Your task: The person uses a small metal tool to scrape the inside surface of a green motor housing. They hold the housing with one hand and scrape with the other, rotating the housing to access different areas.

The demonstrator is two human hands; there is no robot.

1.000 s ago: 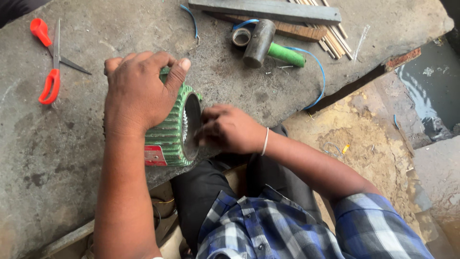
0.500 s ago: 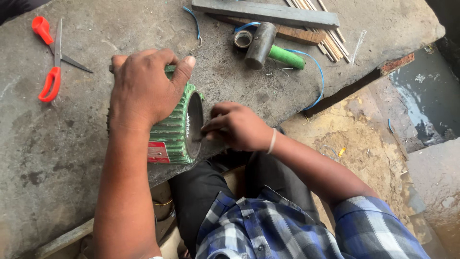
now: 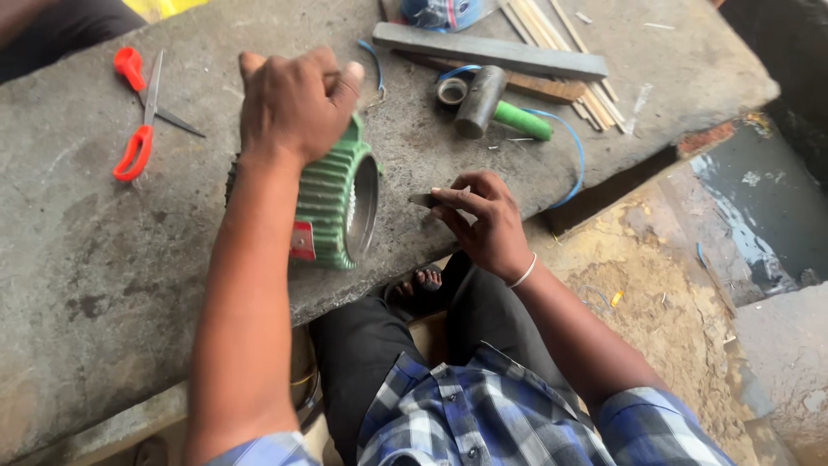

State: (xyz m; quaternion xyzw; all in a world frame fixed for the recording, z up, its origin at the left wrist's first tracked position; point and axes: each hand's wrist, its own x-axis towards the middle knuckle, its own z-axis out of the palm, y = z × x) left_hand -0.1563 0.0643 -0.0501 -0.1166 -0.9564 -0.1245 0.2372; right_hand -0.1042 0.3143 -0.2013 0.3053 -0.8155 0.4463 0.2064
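Note:
A green ribbed motor housing [image 3: 332,203] lies on its side on the grey concrete slab [image 3: 103,276], its open round end facing right. My left hand [image 3: 293,103] grips the top of the housing. My right hand [image 3: 483,216] is just to the right of the opening, a short way out from it, pinching a small flat dark strip [image 3: 424,200] between fingers and thumb.
Red-handled scissors [image 3: 138,112] lie at the slab's far left. A green-handled hammer [image 3: 496,103], a tape roll [image 3: 452,90], a grey metal bar [image 3: 492,52], thin wooden sticks [image 3: 561,43] and a blue wire [image 3: 571,155] lie behind. The slab's edge drops to muddy ground at right.
My right hand has pulled out of the housing's opening and moved right, now holding the small strip clear of it. My left hand stays on the housing.

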